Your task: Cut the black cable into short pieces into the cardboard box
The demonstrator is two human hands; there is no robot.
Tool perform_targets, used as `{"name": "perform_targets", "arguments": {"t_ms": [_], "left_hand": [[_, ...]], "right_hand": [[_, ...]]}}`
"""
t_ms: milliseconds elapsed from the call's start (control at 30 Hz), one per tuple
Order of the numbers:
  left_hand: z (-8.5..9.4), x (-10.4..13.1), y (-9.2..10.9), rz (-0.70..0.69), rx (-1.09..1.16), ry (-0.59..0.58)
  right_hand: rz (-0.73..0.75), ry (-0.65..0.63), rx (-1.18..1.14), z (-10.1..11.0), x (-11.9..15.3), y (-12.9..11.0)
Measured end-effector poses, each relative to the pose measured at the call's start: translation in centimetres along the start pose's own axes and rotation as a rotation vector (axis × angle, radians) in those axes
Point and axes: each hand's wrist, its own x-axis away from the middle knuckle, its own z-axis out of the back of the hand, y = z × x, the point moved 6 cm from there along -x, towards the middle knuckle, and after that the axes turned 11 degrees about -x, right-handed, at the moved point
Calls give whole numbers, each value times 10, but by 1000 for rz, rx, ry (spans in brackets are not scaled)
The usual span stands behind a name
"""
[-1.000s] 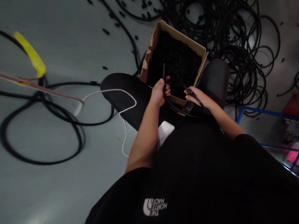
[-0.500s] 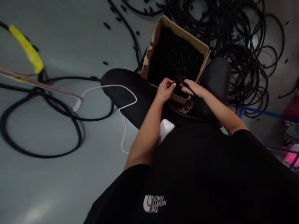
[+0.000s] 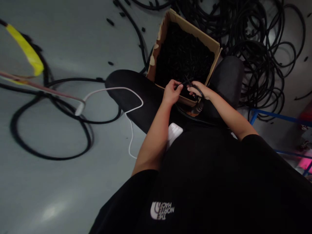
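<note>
Black T-shirt point(image 3: 207, 182), short sleeves point(image 3: 141, 183), white lettered chest logo point(image 3: 162, 210), dark trousers point(image 3: 133, 94), bare fingers point(image 3: 179, 88)

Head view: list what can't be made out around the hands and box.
All in the head view:
Bottom of the cardboard box: hidden under black pieces.
Exact shape of the thin dark piece in the left hand: partly covered by that hand.
Tips of the dark tool in the right hand: blend into the black pieces.
Coiled tubing: cut off by the top edge.
</note>
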Motion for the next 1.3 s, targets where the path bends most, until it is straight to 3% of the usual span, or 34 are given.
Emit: {"name": "perform_targets", "arguments": {"t_ms": [367, 533, 733, 833, 1033, 1200, 1300], "left_hand": [[-6, 1, -8, -34, -31, -33], [-6, -4, -28, 36, -85, 31], [-8, -11, -52, 48, -105, 67], [-12, -15, -59, 74, -31, 70], [-25, -15, -61, 235, 359, -113], [-9, -13, -53, 196, 584, -123], [8, -14, -45, 203, 680, 2]], "right_hand": [[9, 43, 208, -3, 7, -4], [34, 46, 358, -4, 6, -4], [13, 10, 354, -9, 7, -3], [21, 64, 263, -7, 3, -1], [41, 118, 38, 1, -16, 2], [1, -35, -1, -9, -5, 5], [-49, -251, -70, -26, 24, 9]]}}
